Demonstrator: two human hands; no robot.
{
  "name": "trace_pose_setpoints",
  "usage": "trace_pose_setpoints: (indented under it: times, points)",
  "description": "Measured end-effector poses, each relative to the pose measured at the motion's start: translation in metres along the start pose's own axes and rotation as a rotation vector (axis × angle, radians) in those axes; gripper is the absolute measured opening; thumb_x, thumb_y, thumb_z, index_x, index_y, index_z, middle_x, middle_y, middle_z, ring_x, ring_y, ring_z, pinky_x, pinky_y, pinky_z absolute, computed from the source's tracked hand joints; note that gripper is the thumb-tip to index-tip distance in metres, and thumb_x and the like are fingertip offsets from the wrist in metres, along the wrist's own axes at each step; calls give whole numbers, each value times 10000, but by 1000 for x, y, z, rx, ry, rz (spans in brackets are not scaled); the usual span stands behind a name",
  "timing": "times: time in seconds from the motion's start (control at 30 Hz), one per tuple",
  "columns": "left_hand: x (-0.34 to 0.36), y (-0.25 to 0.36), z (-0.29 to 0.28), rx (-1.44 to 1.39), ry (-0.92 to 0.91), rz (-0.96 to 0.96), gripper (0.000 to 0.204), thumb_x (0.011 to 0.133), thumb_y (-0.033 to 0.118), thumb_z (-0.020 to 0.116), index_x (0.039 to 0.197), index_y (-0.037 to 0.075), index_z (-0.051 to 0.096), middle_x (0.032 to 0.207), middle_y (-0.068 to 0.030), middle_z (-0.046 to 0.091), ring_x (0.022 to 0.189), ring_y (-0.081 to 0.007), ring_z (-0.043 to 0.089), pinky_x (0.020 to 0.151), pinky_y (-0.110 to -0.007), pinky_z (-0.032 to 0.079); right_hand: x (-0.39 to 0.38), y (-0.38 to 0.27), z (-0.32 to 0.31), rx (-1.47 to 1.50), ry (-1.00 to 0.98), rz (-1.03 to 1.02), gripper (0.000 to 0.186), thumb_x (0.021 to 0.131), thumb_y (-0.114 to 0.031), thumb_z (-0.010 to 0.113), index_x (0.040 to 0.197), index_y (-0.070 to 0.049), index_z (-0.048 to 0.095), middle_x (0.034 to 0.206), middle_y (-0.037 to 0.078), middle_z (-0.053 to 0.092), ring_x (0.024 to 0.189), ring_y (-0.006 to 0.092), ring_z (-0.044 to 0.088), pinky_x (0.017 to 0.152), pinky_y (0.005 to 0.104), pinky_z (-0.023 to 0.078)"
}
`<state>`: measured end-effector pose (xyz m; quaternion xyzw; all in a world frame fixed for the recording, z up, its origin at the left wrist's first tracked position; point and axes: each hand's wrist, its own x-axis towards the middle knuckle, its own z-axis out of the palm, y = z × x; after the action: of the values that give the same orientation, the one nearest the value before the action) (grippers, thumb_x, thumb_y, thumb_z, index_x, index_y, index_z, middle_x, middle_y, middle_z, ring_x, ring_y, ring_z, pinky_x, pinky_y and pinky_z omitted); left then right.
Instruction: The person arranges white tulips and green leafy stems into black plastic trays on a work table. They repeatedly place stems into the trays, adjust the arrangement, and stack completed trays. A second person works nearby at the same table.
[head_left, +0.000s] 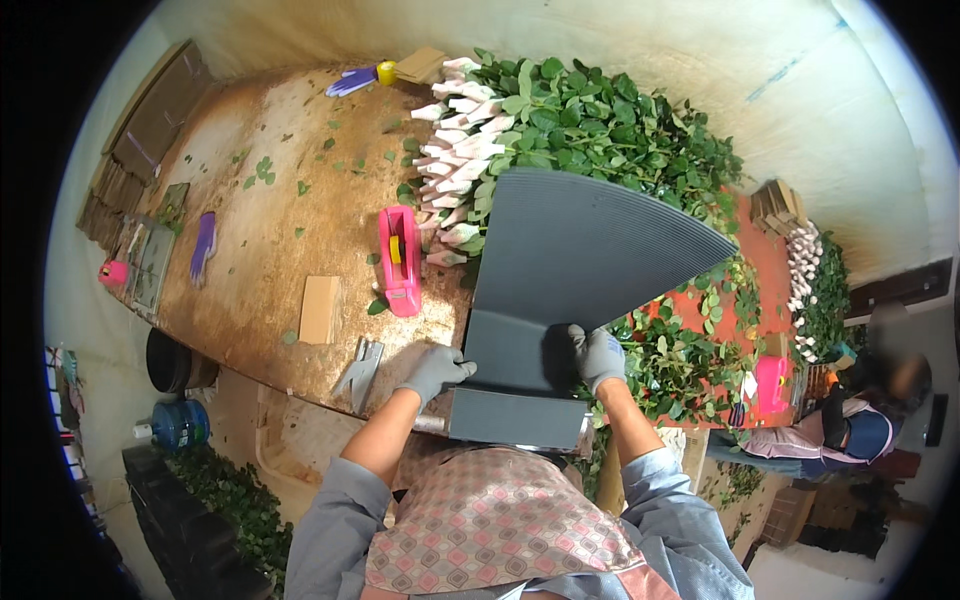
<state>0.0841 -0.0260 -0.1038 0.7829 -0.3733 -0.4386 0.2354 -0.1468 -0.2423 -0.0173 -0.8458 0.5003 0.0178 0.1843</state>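
In front of me stands a dark grey sheet (590, 235), ribbed toward its far end, with a smooth folded near part and a raised front lip (515, 418). My left hand (437, 370), in a grey glove, has its curled fingers closed at the sheet's lower left edge. My right hand (598, 357), gloved alike, grips the right edge with its thumb on the inner face. Just beyond the sheet lies a big heap of roses (460, 150) with pale pink buds pointing left and green leaves to the right.
A pink tape dispenser (400, 262), a cardboard piece (320, 310) and a metal bracket-like tool (360, 375) lie on the worn table (270, 230). Purple gloves (203, 248) lie farther left. At right are more roses (803, 285), a second pink dispenser (771, 384) and another person (850, 435).
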Motion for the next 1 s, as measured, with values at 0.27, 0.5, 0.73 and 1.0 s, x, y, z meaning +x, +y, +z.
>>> trace_pose_setpoints:
  times: [0.27, 0.5, 0.73, 1.0]
  points:
    - [6, -7, 5, -50, 27, 66, 466, 802, 483, 758, 762, 22, 713, 800, -236, 696, 775, -376, 683, 742, -452, 530, 3, -2, 9, -33, 45, 104, 656, 1021, -553, 493, 838, 27, 740, 876, 295, 700, 897, 472, 687, 814, 538, 538]
    - [10, -17, 8, -101, 15, 96, 472, 791, 465, 777, 713, 10, 682, 691, -218, 638, 644, -309, 620, 655, -435, 493, -8, -17, -3, 13, 41, 147, 562, 1008, -522, 525, 1008, 2, 729, 971, 269, 723, 977, 440, 693, 872, 513, 535]
    - [14, -21, 8, -211, -41, 92, 443, 855, 373, 806, 684, 6, 627, 603, -5, 523, 583, -99, 463, 538, -330, 395, -33, -59, -51, -205, -115, 102, 498, 1016, -457, 510, 1007, -30, 767, 1001, 210, 755, 964, 384, 728, 851, 488, 568]
    - [27, -41, 19, -186, -54, 48, 455, 847, 433, 776, 836, -18, 720, 708, -142, 675, 669, -203, 620, 653, -387, 491, -22, -92, -18, -264, -115, -506, 358, 960, -392, 607, 1100, -74, 697, 1138, 176, 688, 1066, 350, 683, 873, 476, 556]
